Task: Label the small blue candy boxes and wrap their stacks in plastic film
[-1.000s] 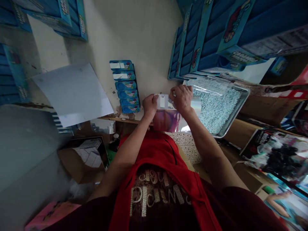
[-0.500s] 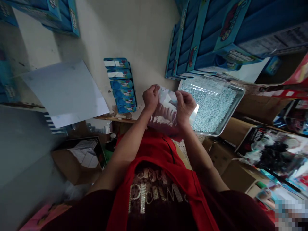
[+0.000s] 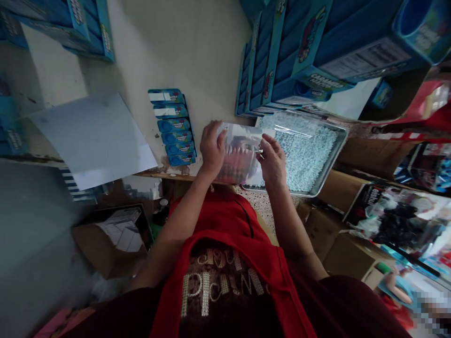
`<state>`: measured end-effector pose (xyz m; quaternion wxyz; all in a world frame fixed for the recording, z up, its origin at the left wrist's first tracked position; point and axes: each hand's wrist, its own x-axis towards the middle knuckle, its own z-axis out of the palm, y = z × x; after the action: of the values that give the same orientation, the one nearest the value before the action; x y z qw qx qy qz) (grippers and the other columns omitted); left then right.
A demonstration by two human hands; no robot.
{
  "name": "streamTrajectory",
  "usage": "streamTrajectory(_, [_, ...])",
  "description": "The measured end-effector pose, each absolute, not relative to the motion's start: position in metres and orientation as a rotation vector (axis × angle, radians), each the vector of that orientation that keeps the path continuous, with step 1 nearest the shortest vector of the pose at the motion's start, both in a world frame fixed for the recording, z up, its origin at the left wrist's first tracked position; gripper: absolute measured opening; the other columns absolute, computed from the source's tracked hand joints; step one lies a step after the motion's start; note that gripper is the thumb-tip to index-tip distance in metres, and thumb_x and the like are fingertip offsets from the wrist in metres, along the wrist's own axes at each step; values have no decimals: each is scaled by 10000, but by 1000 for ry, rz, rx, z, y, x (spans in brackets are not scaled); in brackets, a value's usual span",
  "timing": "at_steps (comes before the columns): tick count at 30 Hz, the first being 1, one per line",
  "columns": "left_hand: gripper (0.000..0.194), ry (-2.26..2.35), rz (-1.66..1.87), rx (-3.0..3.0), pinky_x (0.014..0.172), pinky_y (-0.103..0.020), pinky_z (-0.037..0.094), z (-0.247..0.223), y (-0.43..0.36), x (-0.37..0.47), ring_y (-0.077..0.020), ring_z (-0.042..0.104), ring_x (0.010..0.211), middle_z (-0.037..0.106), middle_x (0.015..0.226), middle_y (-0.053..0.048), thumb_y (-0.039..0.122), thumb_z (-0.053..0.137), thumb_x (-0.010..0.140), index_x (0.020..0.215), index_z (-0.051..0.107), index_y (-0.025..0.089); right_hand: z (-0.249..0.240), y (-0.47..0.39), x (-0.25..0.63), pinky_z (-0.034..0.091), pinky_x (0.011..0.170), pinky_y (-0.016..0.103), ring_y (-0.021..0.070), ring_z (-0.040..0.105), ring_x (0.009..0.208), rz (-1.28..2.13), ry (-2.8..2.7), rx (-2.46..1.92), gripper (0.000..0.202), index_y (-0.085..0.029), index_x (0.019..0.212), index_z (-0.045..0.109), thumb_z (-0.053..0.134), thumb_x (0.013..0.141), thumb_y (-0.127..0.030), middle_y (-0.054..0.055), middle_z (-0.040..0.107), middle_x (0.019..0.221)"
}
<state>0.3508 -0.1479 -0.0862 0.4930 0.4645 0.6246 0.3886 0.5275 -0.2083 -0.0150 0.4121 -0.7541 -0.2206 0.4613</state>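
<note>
A clear plastic bag (image 3: 241, 138) with pinkish contents showing through it is spread between my hands above the table's front edge. My left hand (image 3: 212, 149) is closed on the bag's left side, with the thumb on top. At the bag's right side my right hand (image 3: 274, 162) is closed in a pinch. A thin whitish bit shows at its fingertips; whether it is part of the bag I cannot tell. Just right of the bag, partly behind my right hand, lies a metal tray (image 3: 329, 171) of small pale blue pieces.
A row of small blue boxes (image 3: 175, 137) stands left of my hands. Farther left, a white sheet (image 3: 95, 141) overhangs the table edge. Stacked blue cartons (image 3: 299, 56) rise behind the tray, with more blue cartons (image 3: 81, 28) at back left. Cardboard boxes (image 3: 112, 239) sit below the table.
The bag has been turned flatter and spread wider, so more of its contents shows. My left hand has moved slightly left, and my right hand's fingers have shifted down along the bag's right side.
</note>
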Motion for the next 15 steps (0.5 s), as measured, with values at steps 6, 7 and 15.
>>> streamTrajectory(6, [660,1191,676,445,816,-355,644,-45,-177,332,-241,782,930,801,968,-124,803,774,834,1052,784,181,3,-208,510,548,712,276,130,649,776,1257,-539,-1835,429,-292,1237,697,791,851,-452,2,717,953])
streamTrajectory(7, [679,1131,638,370,788,-348,646,-42,-178,330,-237,783,908,803,962,-120,789,847,760,1048,782,177,6,-207,507,552,718,279,132,651,782,1270,-561,-1820,431,-289,1242,695,787,850,-443,1,717,952])
streamTrajectory(15, [529,1301,792,342,658,-248,596,-23,-189,305,-155,740,703,768,762,-26,585,983,634,853,717,185,1,-206,471,610,787,313,141,703,768,1337,-598,-1659,453,-272,1106,678,915,729,-357,-34,744,856])
